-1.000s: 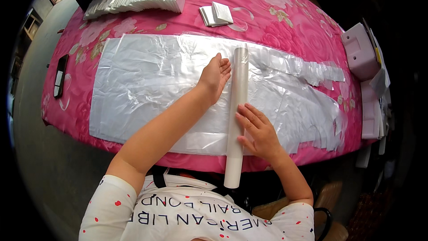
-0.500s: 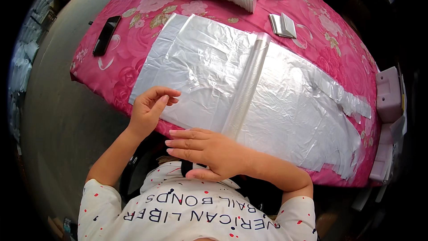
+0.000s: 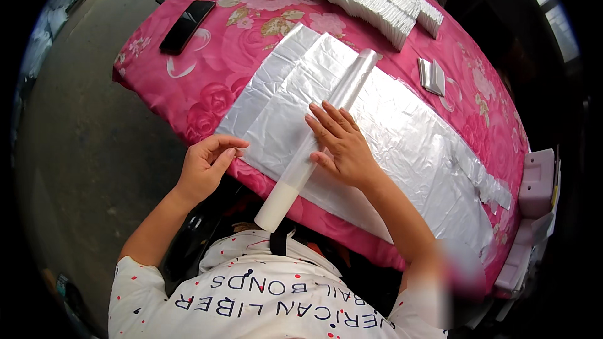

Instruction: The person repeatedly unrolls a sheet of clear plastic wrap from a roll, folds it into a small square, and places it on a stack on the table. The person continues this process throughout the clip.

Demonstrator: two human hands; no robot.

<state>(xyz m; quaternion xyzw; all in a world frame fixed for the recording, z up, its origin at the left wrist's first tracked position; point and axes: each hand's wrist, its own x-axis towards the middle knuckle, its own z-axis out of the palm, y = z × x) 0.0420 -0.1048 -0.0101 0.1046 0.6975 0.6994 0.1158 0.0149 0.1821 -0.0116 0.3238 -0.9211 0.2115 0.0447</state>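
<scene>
One roll (image 3: 295, 179) is touched by the flat-spread right hand (image 3: 342, 147), plastic sheets (image 3: 402, 150) beneath; the left hand (image 3: 204, 166) is held apart, loosely curled, seemingly empty. Rolling is suggested; even palm pressure seems needed.

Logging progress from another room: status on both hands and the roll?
Right hand laid on the roll. Left hand half-curled, nothing visible in it. Roll lies across plastic sheets; phone off to the left.

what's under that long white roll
The roll lies across silvery plastic sheeting, visible on both sides, with its near end past the pink tablecloth. Whatever is directly beneath the roll is covered.
</scene>
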